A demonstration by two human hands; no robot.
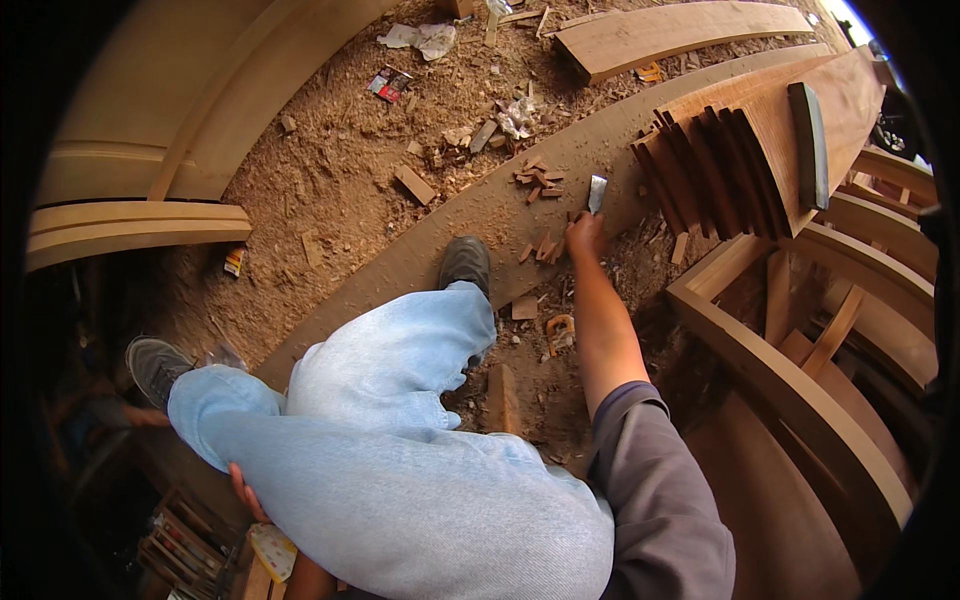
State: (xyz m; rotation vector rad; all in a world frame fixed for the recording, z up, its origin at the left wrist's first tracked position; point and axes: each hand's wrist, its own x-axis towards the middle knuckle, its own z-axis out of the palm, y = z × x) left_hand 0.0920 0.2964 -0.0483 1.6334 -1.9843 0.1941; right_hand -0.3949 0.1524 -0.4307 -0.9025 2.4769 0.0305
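My right hand [585,237] is closed around the handle of a chisel [597,193]; its flat metal blade points away from me and the handle is hidden in the fist. The hand is over a long wooden plank [400,262] on the ground. Small reddish wood offcuts [541,178] lie scattered on the plank beyond it, and more wood pieces [541,247] are just left of the fist. My left hand [246,492] shows only partly, its fingers laid along the side of my jeans leg [390,470]; the palm is hidden.
Thin curved boards [715,170] are stacked at the plank's right end, with a dark grey bar [808,145] on top. Wooden frames [800,370] stand at right, a large panel [130,110] at upper left. Sawdust and scraps cover the ground around my shoe [466,266].
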